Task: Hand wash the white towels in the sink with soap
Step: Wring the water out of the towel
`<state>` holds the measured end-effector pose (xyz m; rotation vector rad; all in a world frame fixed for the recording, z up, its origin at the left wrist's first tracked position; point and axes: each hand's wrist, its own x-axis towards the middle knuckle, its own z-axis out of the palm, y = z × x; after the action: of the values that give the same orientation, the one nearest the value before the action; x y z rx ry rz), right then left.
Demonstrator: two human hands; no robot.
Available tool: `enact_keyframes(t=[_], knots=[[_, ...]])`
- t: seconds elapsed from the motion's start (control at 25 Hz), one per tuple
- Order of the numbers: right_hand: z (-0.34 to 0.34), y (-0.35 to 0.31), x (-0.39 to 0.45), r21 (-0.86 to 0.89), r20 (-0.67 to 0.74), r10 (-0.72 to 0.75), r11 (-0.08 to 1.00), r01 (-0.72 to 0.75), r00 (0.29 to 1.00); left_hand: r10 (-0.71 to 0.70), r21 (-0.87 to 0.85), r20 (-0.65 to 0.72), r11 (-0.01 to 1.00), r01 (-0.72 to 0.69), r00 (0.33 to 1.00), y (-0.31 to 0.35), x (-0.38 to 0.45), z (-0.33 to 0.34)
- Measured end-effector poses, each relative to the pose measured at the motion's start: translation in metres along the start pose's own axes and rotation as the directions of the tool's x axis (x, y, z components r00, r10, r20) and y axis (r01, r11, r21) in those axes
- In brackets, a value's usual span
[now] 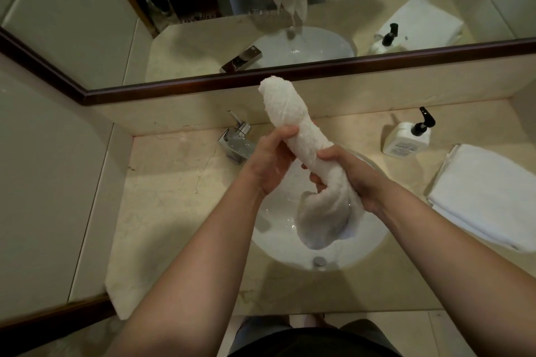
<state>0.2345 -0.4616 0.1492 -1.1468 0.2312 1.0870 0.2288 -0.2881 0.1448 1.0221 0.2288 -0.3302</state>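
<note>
Towel [293, 122], wet and rolled, gripped by left hand [268, 158] and right hand [352, 180] over sink [362, 249], apparently at wringing; folded towel [487, 197] seemingly remains unwashed.

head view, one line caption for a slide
Both hands, left hand and right hand, wring a rolled white towel over the sink.

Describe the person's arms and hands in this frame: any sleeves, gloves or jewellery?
Both forearms are bare right to the frame's bottom edge; no sleeves show. The left hand and right hand wear no gloves, and no rings, watch or bracelets are visible.
</note>
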Motion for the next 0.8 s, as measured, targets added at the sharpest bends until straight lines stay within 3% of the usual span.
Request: enact_keyframes(t=[0.16, 0.24, 0.32, 0.44, 0.56, 0.68, 0.8], knots=[[0.009, -0.013, -0.002, 0.084, 0.169, 0.082, 0.992, -0.097, 0.982, -0.017, 0.005, 0.064, 1.000, 0.017, 0.998, 0.013, 0.008, 0.010], [0.017, -0.018, -0.004, 0.030, 0.096, 0.031, 0.999, -0.034, 0.995, -0.014, -0.066, 0.052, 0.998, 0.017, 0.999, 0.020, 0.010, 0.017], [0.027, -0.019, -0.005, -0.039, -0.058, -0.110, 0.993, 0.108, 0.992, -0.025, -0.117, -0.054, 0.993, 0.019, 0.998, 0.024, 0.007, 0.029], [0.040, -0.014, -0.002, -0.327, -0.300, -0.345, 0.913, 0.244, 0.890, -0.075, -0.260, -0.262, 0.966, 0.004, 0.962, 0.019, 0.008, 0.042], [0.038, 0.001, 0.012, -0.551, -0.371, -0.526, 0.788, 0.275, 0.765, -0.124, -0.321, -0.424, 0.947, -0.022, 0.897, 0.014, 0.010, 0.049], [0.037, 0.018, 0.024, -0.601, -0.443, -0.637, 0.733, 0.317, 0.631, -0.222, -0.363, -0.518, 0.932, 0.023, 0.826, 0.007, 0.012, 0.048], [0.037, 0.026, 0.026, -0.620, -0.443, -0.656, 0.717, 0.320, 0.611, -0.256, -0.362, -0.628, 0.932, 0.016, 0.735, -0.001, 0.012, 0.049]])
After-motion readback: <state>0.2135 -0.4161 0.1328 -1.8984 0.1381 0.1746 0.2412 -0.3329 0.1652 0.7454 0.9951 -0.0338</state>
